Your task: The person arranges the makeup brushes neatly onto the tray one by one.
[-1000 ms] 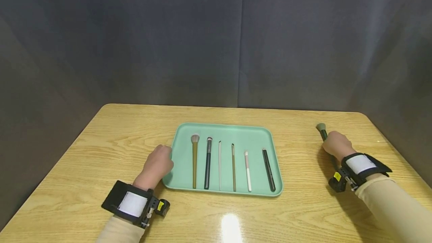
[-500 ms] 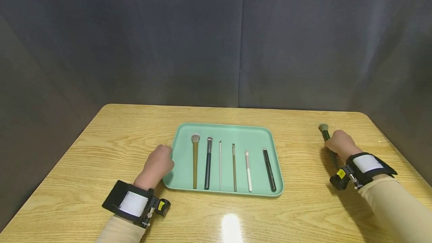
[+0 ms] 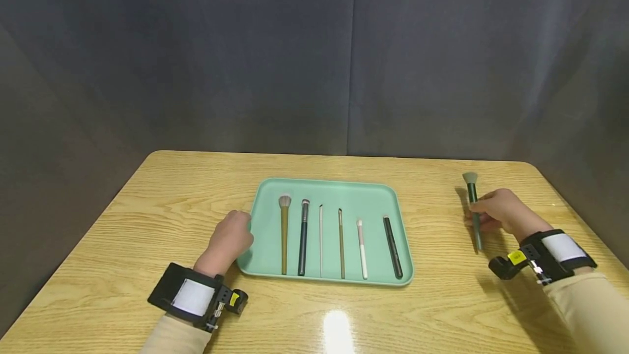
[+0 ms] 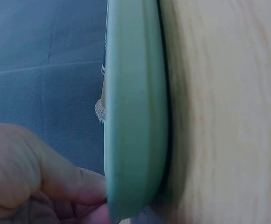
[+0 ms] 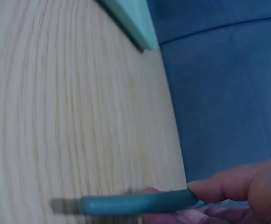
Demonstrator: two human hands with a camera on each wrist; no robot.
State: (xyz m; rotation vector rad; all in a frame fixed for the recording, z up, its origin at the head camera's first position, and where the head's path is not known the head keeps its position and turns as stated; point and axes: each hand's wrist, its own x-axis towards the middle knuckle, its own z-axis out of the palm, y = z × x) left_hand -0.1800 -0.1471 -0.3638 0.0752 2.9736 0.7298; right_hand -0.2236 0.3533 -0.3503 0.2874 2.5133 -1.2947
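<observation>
My right hand [image 3: 498,211] pinches a dark green makeup brush [image 3: 473,193] by its handle, right of the tray. The brush's bristles point to the far side. In the right wrist view the thumb and fingertips lie on either side of the handle [image 5: 121,204]. My left hand [image 3: 230,239] grips the left rim of a mint green tray [image 3: 339,186]; the left wrist view shows the thumb [image 4: 82,186] at the tray's edge [image 4: 131,140]. Several makeup brushes lie side by side in the tray, from a tan-handled one [image 3: 284,234] to a black one [image 3: 392,247].
Between them in the tray lie a dark blue brush [image 3: 302,242], a thin white one [image 3: 321,239], a thin brown one [image 3: 341,245] and a pink-and-white one [image 3: 362,250]. The wooden table [image 3: 187,195] ends at a dark curtain [image 3: 245,70].
My right hand has lifted the green makeup brush from the table and turned so the fingers show; the handle tilts more upright. The left hand and tray stay in place.
</observation>
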